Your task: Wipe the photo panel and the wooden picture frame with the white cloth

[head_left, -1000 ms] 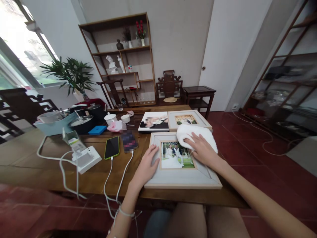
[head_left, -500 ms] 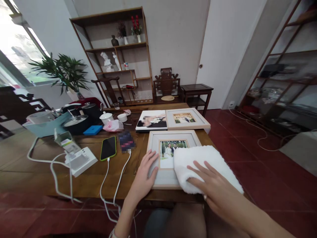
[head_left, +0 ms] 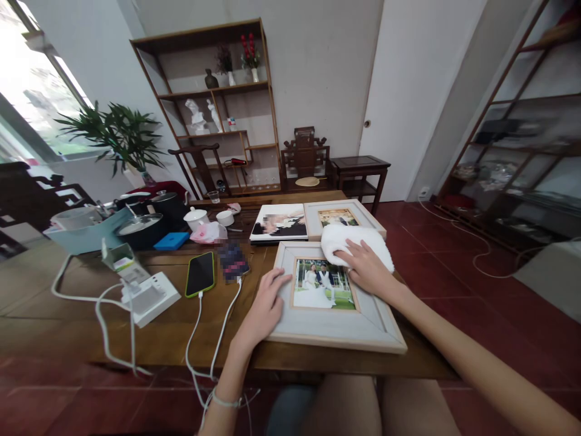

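Note:
On the wooden table in front of me lies a pale picture frame point(head_left: 336, 332) with a photo of a couple in its middle. My left hand point(head_left: 264, 307) grips the frame's left side, the index finger reaching over the border. A bunched white towel point(head_left: 380, 241) lies over the frame's upper right corner and laps onto a second picture frame point(head_left: 313, 225) behind it. Pressed onto this towel, my right hand point(head_left: 368, 267) holds it with the fingers partly hidden in the folds.
A photo album point(head_left: 279, 223) lies beside the rear frame. To the left are a green-edged phone point(head_left: 200, 274), a blurred dark object point(head_left: 232, 261), a white power strip point(head_left: 157, 297) with cables, a blue box point(head_left: 171, 241), a pot point(head_left: 140, 230) and a teapot point(head_left: 196, 217).
My right hand has moved the towel away from me, from the frame's lower right to its upper right corner, uncovering the photo. My left hand stays at the left side, its fingers more bent.

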Demonstrator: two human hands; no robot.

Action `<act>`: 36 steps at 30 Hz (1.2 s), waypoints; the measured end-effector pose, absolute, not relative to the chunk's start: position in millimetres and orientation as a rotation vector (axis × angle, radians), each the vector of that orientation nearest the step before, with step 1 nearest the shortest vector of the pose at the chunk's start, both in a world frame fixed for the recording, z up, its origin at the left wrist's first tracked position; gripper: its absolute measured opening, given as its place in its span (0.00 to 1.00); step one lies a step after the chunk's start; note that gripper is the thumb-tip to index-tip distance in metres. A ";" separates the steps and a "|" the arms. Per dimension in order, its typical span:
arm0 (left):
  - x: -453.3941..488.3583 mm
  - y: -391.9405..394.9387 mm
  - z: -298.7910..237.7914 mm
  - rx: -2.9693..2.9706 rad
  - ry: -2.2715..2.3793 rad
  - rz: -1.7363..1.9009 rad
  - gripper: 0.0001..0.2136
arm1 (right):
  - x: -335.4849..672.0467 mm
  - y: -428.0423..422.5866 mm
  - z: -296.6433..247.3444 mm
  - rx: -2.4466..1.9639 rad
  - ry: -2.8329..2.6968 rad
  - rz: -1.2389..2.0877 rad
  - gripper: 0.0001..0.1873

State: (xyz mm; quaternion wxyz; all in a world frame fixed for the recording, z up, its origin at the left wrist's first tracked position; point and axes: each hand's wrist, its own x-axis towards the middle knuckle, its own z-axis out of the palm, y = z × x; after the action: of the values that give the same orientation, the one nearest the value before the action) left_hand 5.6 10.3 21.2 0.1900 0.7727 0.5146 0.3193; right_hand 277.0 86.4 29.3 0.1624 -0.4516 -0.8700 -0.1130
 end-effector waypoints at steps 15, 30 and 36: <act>3.0 3.4 10.1 2.111 1.417 1.019 0.21 | 277.9 -47.6 43.7 -1.096 -2.727 0.043 0.33; 6.7 -4.4 8.9 2.103 1.368 1.046 0.19 | 275.9 72.3 35.3 -1.302 -2.574 -0.206 0.35; 8.9 -12.1 11.2 2.118 1.422 1.058 0.19 | 282.5 -10.8 44.6 -1.197 -2.751 0.019 0.38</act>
State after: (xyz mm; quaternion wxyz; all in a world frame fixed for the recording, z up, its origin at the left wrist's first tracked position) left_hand 8.9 -12.1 11.2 0.1887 0.7530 0.5057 0.3763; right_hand 282.5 -10.8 44.6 0.0706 -0.3979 -0.9147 0.0063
